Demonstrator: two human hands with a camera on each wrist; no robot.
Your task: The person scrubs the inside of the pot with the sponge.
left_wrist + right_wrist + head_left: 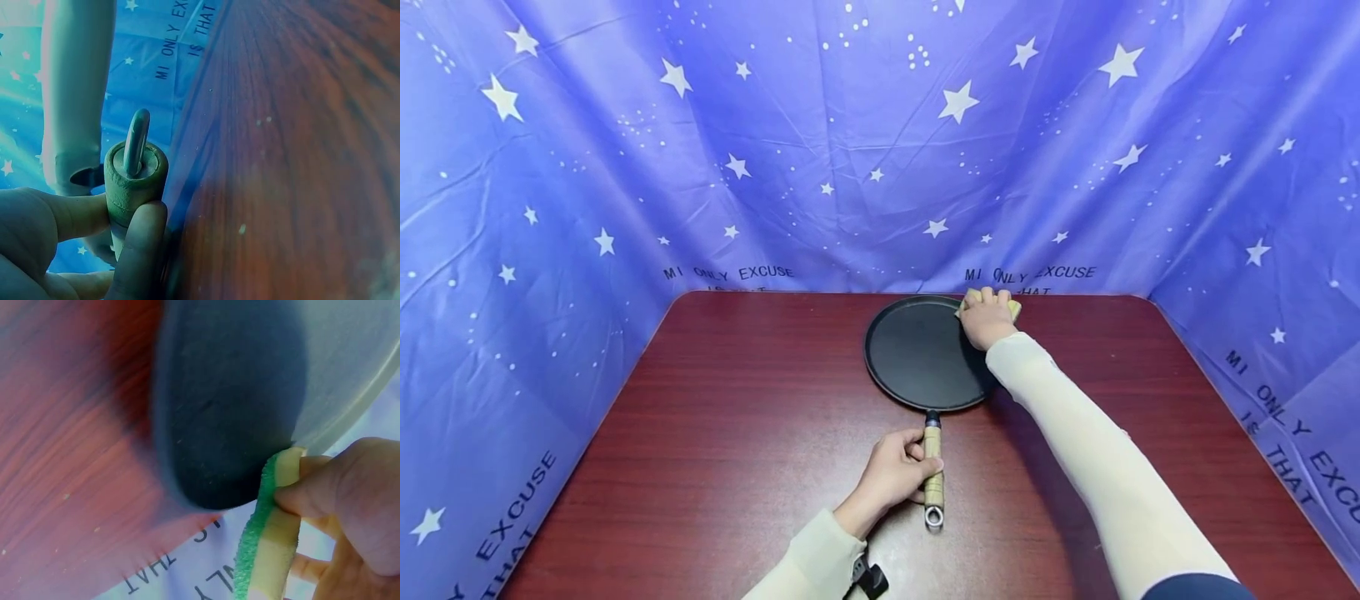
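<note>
A round, flat black pan (925, 354) lies toward the back of the table, its handle (933, 483) pointing at me. My left hand (895, 471) grips that tan, wrapped handle, thumb on top, near the metal ring (934, 517) at its end. In the left wrist view the thumb and fingers close around the handle (134, 181). At the pan's far right rim, my right hand (987, 321) pinches a sponge (269, 531), yellow with a green scouring side. In the right wrist view the green side faces the pan (231, 406) and the sponge's end is right at the rim.
The reddish-brown wooden table (737, 400) extends on both sides of the pan. Blue curtains (850, 150) with white stars and lettering hang behind the table and along its sides. A black strap piece (871, 579) sits by my left wrist.
</note>
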